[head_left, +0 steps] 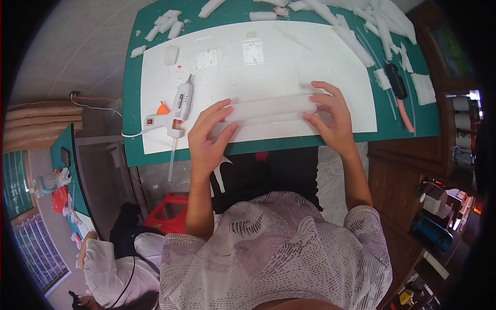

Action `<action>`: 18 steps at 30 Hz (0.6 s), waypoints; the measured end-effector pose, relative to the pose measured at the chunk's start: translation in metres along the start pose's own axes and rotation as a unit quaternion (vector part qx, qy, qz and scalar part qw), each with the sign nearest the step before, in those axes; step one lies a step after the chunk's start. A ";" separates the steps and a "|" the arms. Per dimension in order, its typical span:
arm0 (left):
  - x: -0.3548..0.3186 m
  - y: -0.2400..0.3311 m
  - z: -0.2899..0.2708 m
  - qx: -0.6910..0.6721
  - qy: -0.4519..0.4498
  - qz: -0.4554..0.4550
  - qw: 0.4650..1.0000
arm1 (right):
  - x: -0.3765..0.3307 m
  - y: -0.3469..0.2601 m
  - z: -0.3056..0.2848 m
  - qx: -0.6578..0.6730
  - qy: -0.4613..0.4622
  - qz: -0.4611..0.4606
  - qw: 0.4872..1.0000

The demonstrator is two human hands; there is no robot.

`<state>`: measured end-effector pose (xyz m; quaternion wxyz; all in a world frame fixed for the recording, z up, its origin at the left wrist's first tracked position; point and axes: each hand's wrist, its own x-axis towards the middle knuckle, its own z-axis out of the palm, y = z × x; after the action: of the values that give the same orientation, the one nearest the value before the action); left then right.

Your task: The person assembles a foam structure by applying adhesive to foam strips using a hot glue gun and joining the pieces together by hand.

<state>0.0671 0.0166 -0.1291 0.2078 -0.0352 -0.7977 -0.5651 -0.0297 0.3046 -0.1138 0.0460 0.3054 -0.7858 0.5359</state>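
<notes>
A long white strip (pixel 271 107), which looks like foam, lies crosswise above the near part of a glossy white board (pixel 330 62). My left hand (pixel 209 135) holds its left end, thumb on the near side and fingers on the far side. At the right end, my right hand (pixel 333 114) grips it the same way, fingers curved. Whether the strip touches the board I cannot tell. Left of my left hand, a white hot glue gun (pixel 182 101) with an orange part lies on the board, a clear glue stick (pixel 172 160) protruding past the table's near edge.
White foam pieces (pixel 168 23) lie along the far side of the green table (pixel 135 67), heaped at the far right. A black-and-pink tool (pixel 397 85) rests on the right among thin clear rods. A red stool (pixel 170 212) and another person (pixel 116 268) are at lower left.
</notes>
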 end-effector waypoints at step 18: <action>-0.002 0.003 -0.003 -0.038 -0.014 -0.019 0.999 | -0.003 -0.001 0.001 0.028 -0.004 0.002 1.000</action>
<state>0.0709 0.0151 -0.1263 0.1846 -0.0359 -0.7792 -0.5979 -0.0266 0.3052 -0.1147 0.0331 0.3076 -0.7712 0.5563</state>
